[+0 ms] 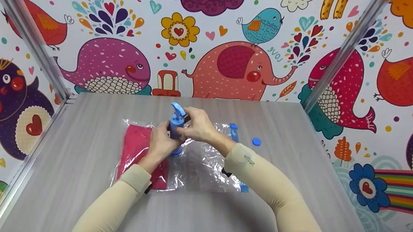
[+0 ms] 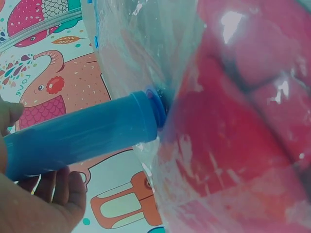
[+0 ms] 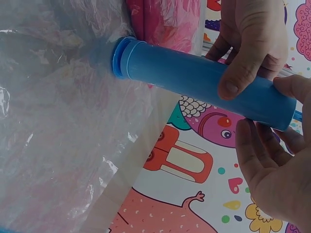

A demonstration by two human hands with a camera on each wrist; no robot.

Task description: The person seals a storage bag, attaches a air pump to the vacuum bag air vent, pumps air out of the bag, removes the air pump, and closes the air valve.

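A blue hand pump stands upright on the valve of a clear plastic storage bag. Folded red fabric fills the bag's left part. My left hand grips the pump's barrel, its thumb along the side in the right wrist view. Higher up, my right hand holds the barrel's top end with thumb and fingers, just below the looped handle.
A round blue cap lies on the grey table to the right of the bag. A blue zip strip edges the bag's right side. Printed cartoon walls enclose the table at the back and sides.
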